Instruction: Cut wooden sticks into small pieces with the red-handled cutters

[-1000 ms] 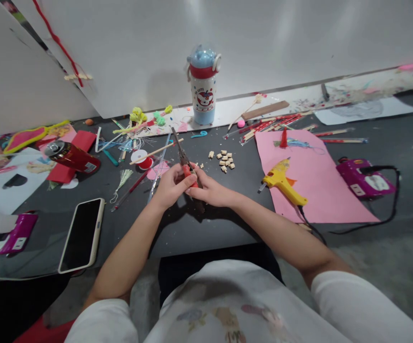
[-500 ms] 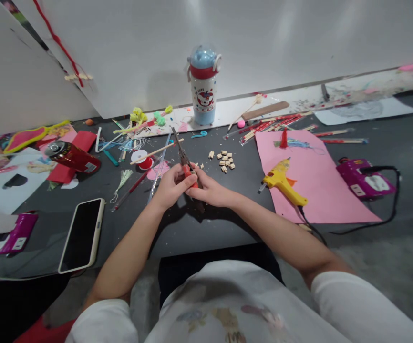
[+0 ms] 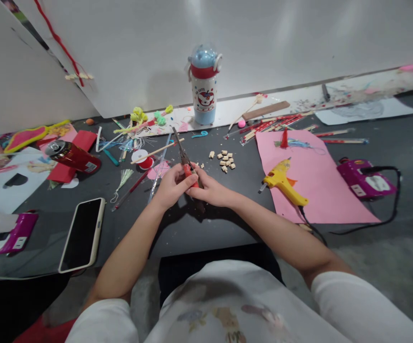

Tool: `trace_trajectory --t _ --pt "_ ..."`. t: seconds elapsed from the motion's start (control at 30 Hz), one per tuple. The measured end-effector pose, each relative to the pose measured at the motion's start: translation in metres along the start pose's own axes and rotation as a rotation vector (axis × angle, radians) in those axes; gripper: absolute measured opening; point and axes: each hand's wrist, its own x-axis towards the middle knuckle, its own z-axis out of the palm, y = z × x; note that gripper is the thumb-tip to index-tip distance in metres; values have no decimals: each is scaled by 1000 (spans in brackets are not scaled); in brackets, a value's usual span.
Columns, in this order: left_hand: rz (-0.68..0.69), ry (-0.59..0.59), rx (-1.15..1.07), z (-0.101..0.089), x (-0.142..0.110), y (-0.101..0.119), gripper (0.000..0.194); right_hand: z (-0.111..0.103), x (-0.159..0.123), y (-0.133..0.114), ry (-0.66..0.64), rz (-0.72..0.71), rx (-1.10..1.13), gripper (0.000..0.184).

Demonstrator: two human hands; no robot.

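Both my hands are closed together around red-handled scissors (image 3: 191, 175) at the middle of the table. My left hand (image 3: 171, 186) wraps the handle from the left, its thumb lying over the red part. From the other side, my right hand (image 3: 210, 189) grips the same tool, with some fingers hidden. The dark narrow blades point up and away from me. A thin wooden stick (image 3: 152, 153) crosses by the blades; whether it touches them I cannot tell. Several short cut wooden pieces (image 3: 225, 157) lie just beyond my right hand.
A yellow glue gun (image 3: 284, 183) rests on pink paper (image 3: 321, 190) to the right. A bottle (image 3: 204, 90) stands at the back. Leftward are a red thread spool (image 3: 144, 163), a phone (image 3: 82, 234), a lying drink can (image 3: 76, 157) and a purple device (image 3: 24, 232).
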Motion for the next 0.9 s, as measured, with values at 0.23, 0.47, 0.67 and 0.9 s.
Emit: trace_trajectory --t 0.23,0.47,0.67,0.9 --pt "11 -12 16 0 0 -1 47 0 1 5 11 -9 7 83" --pt "-3 -2 7 0 0 -2 48 -1 0 3 4 -2 -13 85" --pt "-3 -1 -5 1 0 -1 46 -1 0 1 3 -6 -2 85" --pt "23 -18 23 1 0 1 47 -2 -1 -6 1 28 -8 84"
